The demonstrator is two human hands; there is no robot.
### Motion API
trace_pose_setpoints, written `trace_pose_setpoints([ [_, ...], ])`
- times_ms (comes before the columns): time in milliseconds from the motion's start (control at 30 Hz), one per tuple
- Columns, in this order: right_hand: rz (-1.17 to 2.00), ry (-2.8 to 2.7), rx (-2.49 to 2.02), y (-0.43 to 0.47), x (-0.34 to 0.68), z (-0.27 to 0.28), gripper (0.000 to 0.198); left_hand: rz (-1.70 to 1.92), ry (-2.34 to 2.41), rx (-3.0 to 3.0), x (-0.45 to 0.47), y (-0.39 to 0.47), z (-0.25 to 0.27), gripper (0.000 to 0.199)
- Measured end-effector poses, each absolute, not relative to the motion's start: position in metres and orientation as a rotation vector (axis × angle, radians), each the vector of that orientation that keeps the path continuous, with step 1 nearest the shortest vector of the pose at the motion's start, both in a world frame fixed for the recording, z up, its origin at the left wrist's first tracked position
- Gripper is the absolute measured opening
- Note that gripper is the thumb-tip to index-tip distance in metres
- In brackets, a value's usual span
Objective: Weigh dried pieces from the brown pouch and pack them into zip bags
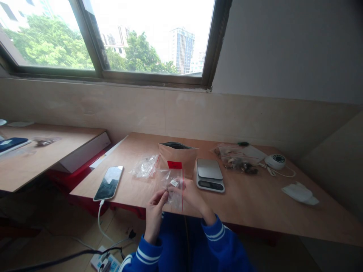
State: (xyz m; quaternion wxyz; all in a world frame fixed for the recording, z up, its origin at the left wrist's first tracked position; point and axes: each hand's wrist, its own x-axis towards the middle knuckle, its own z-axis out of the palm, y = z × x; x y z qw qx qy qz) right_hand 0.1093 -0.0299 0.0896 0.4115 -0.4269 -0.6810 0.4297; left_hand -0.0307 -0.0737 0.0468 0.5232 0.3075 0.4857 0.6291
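A clear zip bag (176, 201) with a red strip down its right side hangs in front of me, over the table's near edge. My left hand (155, 207) pinches its left side between thumb and fingers. From the right, my right hand (194, 195) reaches past the red strip, its closed fingers showing through the plastic; whether they are inside or behind the bag I cannot tell. At those fingertips is a small white label (174, 183). Just beyond stands an open brown pouch (177, 154) with a red label (174, 165).
A kitchen scale (210, 174) is right of the pouch. Clear bags (145, 166) and a charging phone (109, 183) lie left. Filled zip bags (239, 160), a white dome camera (275, 161) and a crumpled tissue (300, 193) are right. A power strip (106, 260) lies on the floor.
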Motion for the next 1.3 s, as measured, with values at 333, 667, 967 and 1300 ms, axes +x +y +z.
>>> trace_pose_setpoints([
  [333,0.837,-1.687,-1.064,-0.011,0.148,0.169,0.02,1.632,1.096,0.55,-0.043,-0.072,0.039,0.04],
  [667,0.146,-1.827,-1.066,0.018,0.13,0.189,0.021,1.668,1.072,0.526,-0.04,-0.075,0.039,0.043],
  [967,0.625,-1.575,-1.123,-0.051,0.108,0.1,0.019,1.629,0.992,0.478,-0.035,-0.072,0.036,0.041],
  [1300,1.009,-1.793,-1.097,-0.043,0.104,0.088,0.012,1.636,1.029,0.58,-0.033,-0.072,0.026,0.037],
])
